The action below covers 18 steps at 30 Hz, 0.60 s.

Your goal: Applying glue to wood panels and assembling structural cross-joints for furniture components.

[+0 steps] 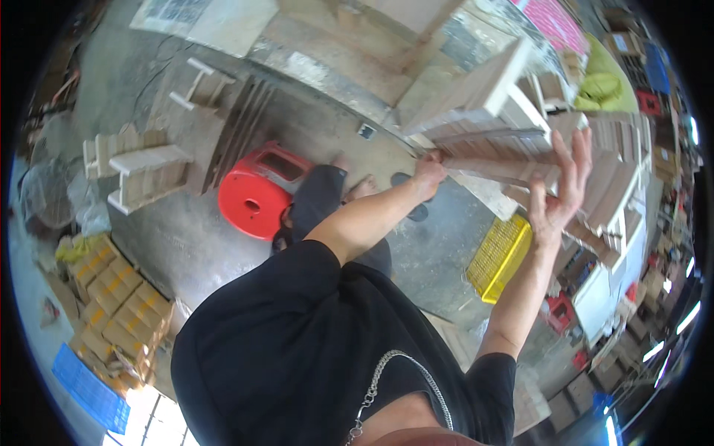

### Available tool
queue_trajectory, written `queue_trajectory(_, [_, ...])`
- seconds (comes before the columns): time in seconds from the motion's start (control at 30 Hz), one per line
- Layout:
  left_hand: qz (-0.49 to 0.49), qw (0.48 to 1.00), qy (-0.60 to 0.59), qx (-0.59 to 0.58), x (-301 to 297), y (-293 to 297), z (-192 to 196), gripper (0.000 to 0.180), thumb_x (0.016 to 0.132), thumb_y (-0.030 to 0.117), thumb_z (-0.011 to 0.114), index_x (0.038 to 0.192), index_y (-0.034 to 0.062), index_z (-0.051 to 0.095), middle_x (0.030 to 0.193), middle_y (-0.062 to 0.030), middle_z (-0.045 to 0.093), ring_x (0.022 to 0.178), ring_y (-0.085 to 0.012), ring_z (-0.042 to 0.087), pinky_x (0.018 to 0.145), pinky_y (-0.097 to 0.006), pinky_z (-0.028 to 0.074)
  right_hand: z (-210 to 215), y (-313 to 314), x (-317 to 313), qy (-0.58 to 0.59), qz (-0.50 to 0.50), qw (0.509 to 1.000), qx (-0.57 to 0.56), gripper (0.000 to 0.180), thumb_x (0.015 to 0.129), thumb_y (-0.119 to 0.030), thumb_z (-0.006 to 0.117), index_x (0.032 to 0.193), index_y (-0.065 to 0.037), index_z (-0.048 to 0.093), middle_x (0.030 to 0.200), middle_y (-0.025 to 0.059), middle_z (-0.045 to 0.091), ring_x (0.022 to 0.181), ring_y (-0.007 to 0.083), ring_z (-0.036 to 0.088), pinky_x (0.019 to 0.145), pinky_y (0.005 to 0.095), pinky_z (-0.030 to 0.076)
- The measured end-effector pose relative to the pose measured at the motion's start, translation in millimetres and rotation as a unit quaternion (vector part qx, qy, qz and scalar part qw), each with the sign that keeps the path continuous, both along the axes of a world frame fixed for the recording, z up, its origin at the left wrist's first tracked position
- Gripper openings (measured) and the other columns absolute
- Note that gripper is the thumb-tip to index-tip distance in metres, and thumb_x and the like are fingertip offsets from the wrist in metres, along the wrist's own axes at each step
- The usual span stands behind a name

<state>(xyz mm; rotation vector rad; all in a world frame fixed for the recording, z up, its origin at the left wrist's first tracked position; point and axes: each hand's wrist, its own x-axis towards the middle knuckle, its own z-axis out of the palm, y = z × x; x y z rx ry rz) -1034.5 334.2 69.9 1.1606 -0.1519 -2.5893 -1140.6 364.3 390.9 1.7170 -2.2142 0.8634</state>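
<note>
Well, the left hand [430,177] curls its fingers at a wooden board [494,169], whether gripping I can't tell; the right hand [559,204] spreads its fingers open by the right end.

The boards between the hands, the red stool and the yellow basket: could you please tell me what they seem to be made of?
Boards: probably wood, matte and seemingly unpainted, given their streaky pale-brown faces.
Stool: most likely smooth plastic, judging by its even red colour and rounded edges.
Basket: probably plastic, uniformly yellow with small openings, though coated metal remains possible.
</note>
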Motion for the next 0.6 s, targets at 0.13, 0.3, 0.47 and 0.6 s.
queue_trajectory(0.13, [-0.03,0.995,0.003,-0.094,1,11,-3,0.034,0.077,-0.016,0.047,0.1,0.006,0.06,0.103,-0.0026,0.06,0.094,-0.0176,0.059,0.074,-0.032,0.047,7,7,4,0.011,-0.001,1.0,0.013,0.057,0.071,-0.005,0.061,0.127,-0.009,0.069,0.148,0.0219,0.049,0.146,0.0442,0.036,0.117,0.054,0.032])
queue_trajectory(0.3, [-0.296,0.888,-0.03,-0.35,51,7,-40,0.012,0.083,-0.005,0.059,0.083,0.0076,0.06,0.083,0.0003,0.059,0.084,-0.0187,0.061,0.068,-0.034,0.045,9,11,10,0.013,-0.01,0.999,0.038,0.06,0.069,-0.01,0.065,0.128,-0.011,0.068,0.151,0.0207,0.046,0.147,0.0444,0.035,0.117,0.0563,0.033])
queue_trajectory(0.47, [-0.555,0.801,0.017,-0.225,157,-95,-3,0.006,0.091,0.005,0.068,0.096,0.003,0.068,0.093,-0.007,0.07,0.085,-0.0193,0.067,0.071,-0.037,0.056,22,1,21,-0.05,-0.053,0.994,0.075,0.052,0.07,-0.017,0.071,0.121,-0.007,0.072,0.149,0.0195,0.05,0.147,0.0441,0.035,0.117,0.0568,0.031])
queue_trajectory(0.6, [-0.63,0.703,-0.021,-0.329,206,-247,39,0.027,0.085,0.008,0.074,0.109,-0.0055,0.07,0.096,-0.0139,0.075,0.079,-0.0192,0.074,0.067,-0.033,0.063,44,17,34,-0.113,-0.165,0.974,0.107,0.034,0.085,-0.012,0.071,0.118,-0.006,0.073,0.151,0.0172,0.051,0.144,0.0378,0.042,0.116,0.0511,0.035])
